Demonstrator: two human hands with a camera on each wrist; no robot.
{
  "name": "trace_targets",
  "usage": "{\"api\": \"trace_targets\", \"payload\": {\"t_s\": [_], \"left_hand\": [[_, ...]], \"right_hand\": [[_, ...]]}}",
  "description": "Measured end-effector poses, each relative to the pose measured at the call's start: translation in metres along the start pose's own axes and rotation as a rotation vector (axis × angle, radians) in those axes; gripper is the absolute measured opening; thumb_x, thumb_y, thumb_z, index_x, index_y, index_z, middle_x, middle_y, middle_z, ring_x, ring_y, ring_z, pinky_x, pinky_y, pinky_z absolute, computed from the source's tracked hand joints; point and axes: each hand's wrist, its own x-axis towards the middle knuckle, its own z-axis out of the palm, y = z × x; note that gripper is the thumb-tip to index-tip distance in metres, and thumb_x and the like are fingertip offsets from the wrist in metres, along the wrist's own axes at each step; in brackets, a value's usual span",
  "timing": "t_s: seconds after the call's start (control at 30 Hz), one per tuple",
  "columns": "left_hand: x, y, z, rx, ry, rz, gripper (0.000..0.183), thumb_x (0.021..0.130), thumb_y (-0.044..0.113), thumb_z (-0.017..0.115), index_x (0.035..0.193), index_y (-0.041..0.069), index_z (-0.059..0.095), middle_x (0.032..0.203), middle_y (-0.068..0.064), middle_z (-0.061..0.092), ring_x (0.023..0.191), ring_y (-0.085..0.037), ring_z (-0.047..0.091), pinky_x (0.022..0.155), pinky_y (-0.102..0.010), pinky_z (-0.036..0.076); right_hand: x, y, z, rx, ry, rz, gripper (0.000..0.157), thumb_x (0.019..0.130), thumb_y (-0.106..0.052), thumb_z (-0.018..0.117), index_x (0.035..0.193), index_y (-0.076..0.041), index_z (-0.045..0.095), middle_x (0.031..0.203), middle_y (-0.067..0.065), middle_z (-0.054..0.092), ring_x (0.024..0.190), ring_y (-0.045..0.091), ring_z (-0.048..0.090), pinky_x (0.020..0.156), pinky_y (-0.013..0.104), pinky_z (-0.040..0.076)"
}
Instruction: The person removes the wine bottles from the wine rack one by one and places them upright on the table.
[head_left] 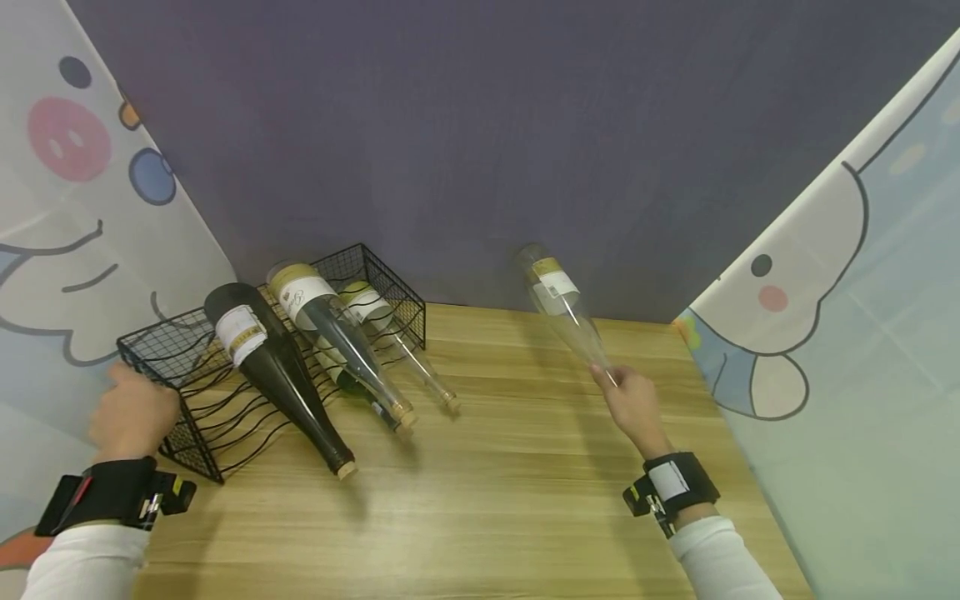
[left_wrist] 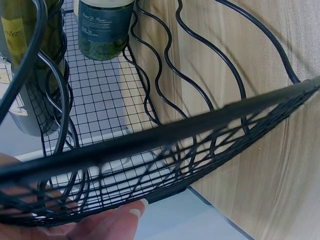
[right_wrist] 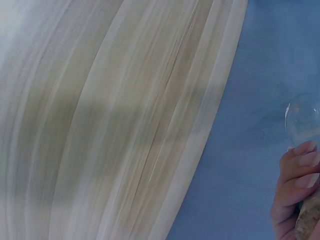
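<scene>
My left hand (head_left: pixel 135 412) grips the left end of a black wire bottle rack (head_left: pixel 187 437); in the left wrist view its fingertips (left_wrist: pixel 132 212) press the mesh below the thick rim. My right hand (head_left: pixel 633 404) holds a clear glass bottle (head_left: pixel 566 308) by the neck, raised with its base away from me. The right wrist view shows curled fingers (right_wrist: pixel 300 170) and a cork (right_wrist: pixel 307 220) at the edge. Lying in the rack, necks toward me, are a dark bottle (head_left: pixel 281 379), a clear bottle (head_left: pixel 337 333) with a white-and-gold label, a slimmer clear bottle (head_left: pixel 405 346) and, lower down, a partly hidden green bottle (head_left: pixel 348 382).
A wooden tabletop (head_left: pixel 480 500) spreads under the rack and the held bottle. Behind it rises a dark grey wall (head_left: pixel 480 150). Cartoon-printed panels (head_left: pixel 840 350) stand at both sides. The corked necks stick out past the rack's front.
</scene>
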Motion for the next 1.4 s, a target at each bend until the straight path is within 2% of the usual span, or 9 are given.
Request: {"api": "trace_targets", "payload": {"t_s": [0.3, 0.43, 0.57, 0.73, 0.87, 1.1, 1.3, 1.4], "left_hand": [[0.001, 0.000, 0.000, -0.016, 0.007, -0.005, 0.066, 0.093, 0.014, 0.033, 0.141, -0.022, 0.006, 0.103, -0.052, 0.042, 0.088, -0.066, 0.048, 0.066, -0.061, 0.041], [0.000, -0.001, 0.001, -0.011, 0.005, -0.005, 0.067, 0.094, 0.014, 0.034, 0.141, -0.023, 0.005, 0.104, -0.053, 0.042, 0.089, -0.065, 0.048, 0.067, -0.061, 0.042], [0.000, -0.001, 0.001, -0.007, 0.005, -0.014, 0.068, 0.094, 0.015, 0.035, 0.142, -0.022, 0.004, 0.104, -0.052, 0.042, 0.088, -0.065, 0.049, 0.066, -0.060, 0.042], [0.000, -0.002, 0.002, -0.011, 0.006, -0.003, 0.067, 0.094, 0.014, 0.036, 0.140, -0.024, 0.006, 0.099, -0.051, 0.043, 0.084, -0.064, 0.050, 0.064, -0.060, 0.042], [0.001, -0.003, 0.002, -0.012, 0.016, 0.018, 0.065, 0.094, 0.015, 0.036, 0.138, -0.025, 0.009, 0.092, -0.048, 0.045, 0.080, -0.063, 0.052, 0.059, -0.057, 0.042], [0.002, -0.003, 0.002, -0.012, 0.028, 0.023, 0.064, 0.092, 0.014, 0.035, 0.136, -0.025, 0.010, 0.089, -0.046, 0.045, 0.078, -0.062, 0.053, 0.057, -0.055, 0.042], [0.002, -0.003, 0.002, -0.015, 0.033, 0.016, 0.065, 0.092, 0.014, 0.035, 0.137, -0.025, 0.009, 0.097, -0.051, 0.044, 0.084, -0.065, 0.051, 0.060, -0.058, 0.042], [0.002, -0.003, 0.002, -0.017, 0.029, 0.007, 0.066, 0.092, 0.013, 0.035, 0.139, -0.024, 0.008, 0.101, -0.053, 0.044, 0.087, -0.066, 0.050, 0.063, -0.061, 0.042]], "right_hand": [[0.001, 0.008, 0.002, -0.024, -0.002, 0.029, 0.061, 0.101, -0.047, 0.048, 0.116, 0.010, 0.063, 0.099, 0.027, 0.070, 0.089, 0.038, 0.066, 0.076, 0.048, 0.051], [0.000, 0.011, 0.002, -0.035, -0.028, 0.047, 0.061, 0.101, -0.048, 0.048, 0.113, 0.009, 0.064, 0.094, 0.024, 0.070, 0.081, 0.032, 0.066, 0.066, 0.039, 0.050], [0.001, 0.015, 0.003, -0.044, -0.046, 0.054, 0.060, 0.101, -0.048, 0.048, 0.108, 0.008, 0.065, 0.083, 0.018, 0.068, 0.069, 0.024, 0.060, 0.057, 0.031, 0.043], [0.001, 0.019, 0.005, -0.057, -0.069, 0.059, 0.059, 0.100, -0.049, 0.048, 0.105, 0.007, 0.067, 0.073, 0.010, 0.061, 0.062, 0.019, 0.052, 0.053, 0.029, 0.038], [0.000, 0.021, 0.006, -0.080, -0.091, 0.080, 0.059, 0.100, -0.050, 0.048, 0.107, 0.006, 0.069, 0.075, 0.009, 0.061, 0.065, 0.020, 0.053, 0.053, 0.029, 0.038], [-0.003, 0.023, 0.006, -0.102, -0.136, 0.101, 0.059, 0.099, -0.050, 0.051, 0.109, 0.005, 0.069, 0.090, 0.016, 0.070, 0.074, 0.023, 0.060, 0.057, 0.029, 0.041], [-0.004, 0.025, 0.007, -0.110, -0.167, 0.111, 0.060, 0.098, -0.052, 0.051, 0.113, 0.003, 0.070, 0.095, 0.017, 0.071, 0.077, 0.023, 0.059, 0.058, 0.030, 0.041], [-0.004, 0.025, 0.008, -0.113, -0.175, 0.109, 0.059, 0.098, -0.051, 0.051, 0.113, 0.003, 0.070, 0.092, 0.015, 0.069, 0.075, 0.022, 0.057, 0.058, 0.029, 0.039]]}}
